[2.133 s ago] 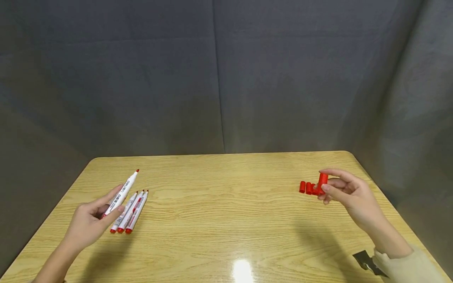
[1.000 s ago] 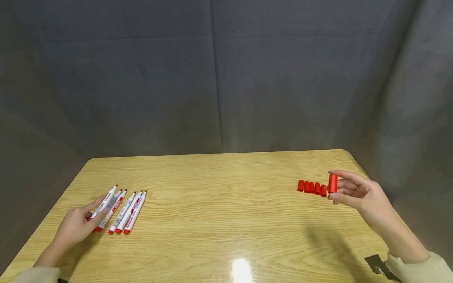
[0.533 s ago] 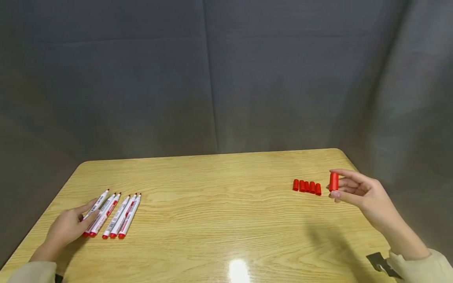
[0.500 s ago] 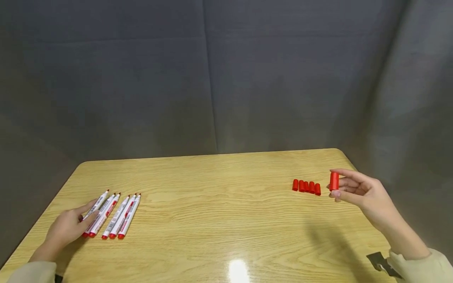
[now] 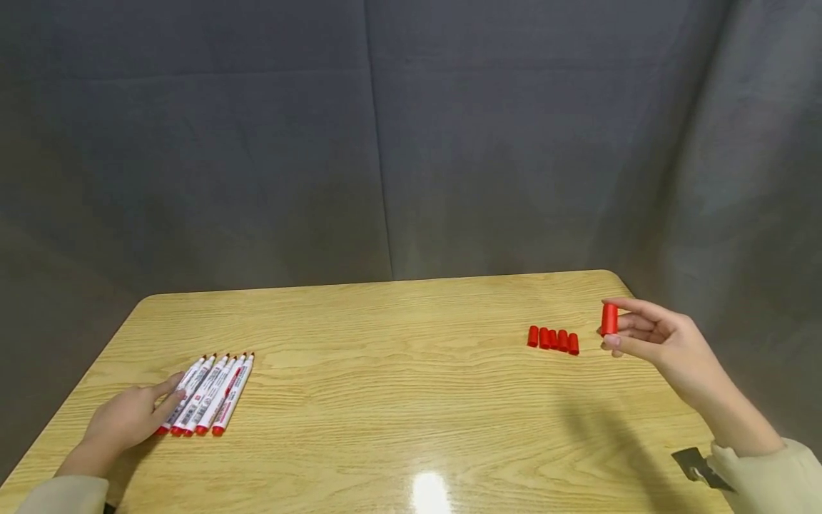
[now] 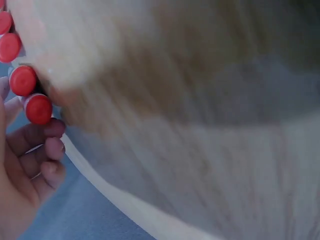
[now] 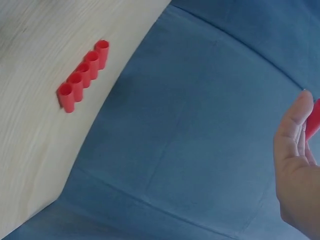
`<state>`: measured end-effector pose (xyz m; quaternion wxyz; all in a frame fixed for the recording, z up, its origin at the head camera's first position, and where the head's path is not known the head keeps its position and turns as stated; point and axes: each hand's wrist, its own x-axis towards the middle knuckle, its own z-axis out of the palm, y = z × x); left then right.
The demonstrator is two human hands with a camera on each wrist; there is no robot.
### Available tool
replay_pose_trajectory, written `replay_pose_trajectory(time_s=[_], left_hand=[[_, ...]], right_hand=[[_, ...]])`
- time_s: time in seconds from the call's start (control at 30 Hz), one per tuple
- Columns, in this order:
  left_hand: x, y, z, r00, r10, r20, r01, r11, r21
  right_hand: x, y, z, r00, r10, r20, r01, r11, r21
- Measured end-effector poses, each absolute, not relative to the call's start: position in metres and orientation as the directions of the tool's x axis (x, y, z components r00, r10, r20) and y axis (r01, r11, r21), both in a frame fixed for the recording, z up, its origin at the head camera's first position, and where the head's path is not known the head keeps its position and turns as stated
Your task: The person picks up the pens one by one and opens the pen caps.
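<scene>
Several white markers with red ends lie side by side with bare red tips pointing away. My left hand grips the leftmost ones, thumb across their tops and fingers at their outer side. In the left wrist view, red marker ends show next to the curled fingers. My right hand pinches a red marker cap upright between thumb and fingertips, raised over the table's right side. The right wrist view shows only part of that cap beyond the hand.
Several more red caps lie in a row on the wooden table, left of my right hand. A dark grey curtain hangs behind the table and along its sides.
My left hand has set its marker down at the left of the others and slid the left group right against the rest. The right hand has moved right and slightly up with its cap.
</scene>
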<state>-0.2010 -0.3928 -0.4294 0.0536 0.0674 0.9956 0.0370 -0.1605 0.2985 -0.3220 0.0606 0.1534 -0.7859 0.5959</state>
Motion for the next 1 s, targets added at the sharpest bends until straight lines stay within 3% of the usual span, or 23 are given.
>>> replay_pose_trajectory(time_s=[0.17, 0.27, 0.5, 0.67, 0.83, 1.0], left_hand=[[-0.200, -0.391, -0.425, -0.985, 0.117, -0.125, 0.114, 0.993, 0.026], [-0.200, -0.391, -0.421, -0.988, 0.099, -0.118, 0.096, 0.995, 0.025], [-0.193, -0.387, -0.404, -0.997, 0.057, -0.045, 0.051, 0.991, 0.124], [-0.178, -0.382, -0.389, -0.992, 0.064, 0.110, 0.088, 0.968, 0.234], [-0.171, -0.373, -0.373, -0.958, 0.084, 0.273, 0.152, 0.959, 0.238], [-0.166, -0.365, -0.363, -0.939, 0.086, 0.333, 0.175, 0.953, 0.247]], right_hand=[[-0.170, 0.304, -0.331, -0.945, -0.190, 0.268, -0.304, 0.198, -0.932], [-0.176, 0.306, -0.335, -0.952, -0.187, 0.244, -0.286, 0.247, -0.926], [-0.192, 0.307, -0.350, -0.964, -0.181, 0.193, -0.248, 0.370, -0.895], [-0.206, 0.308, -0.367, -0.966, -0.193, 0.172, -0.232, 0.361, -0.903], [-0.215, 0.313, -0.379, -0.976, -0.172, 0.134, -0.192, 0.389, -0.901], [-0.223, 0.319, -0.390, -0.985, -0.158, 0.067, -0.134, 0.464, -0.876]])
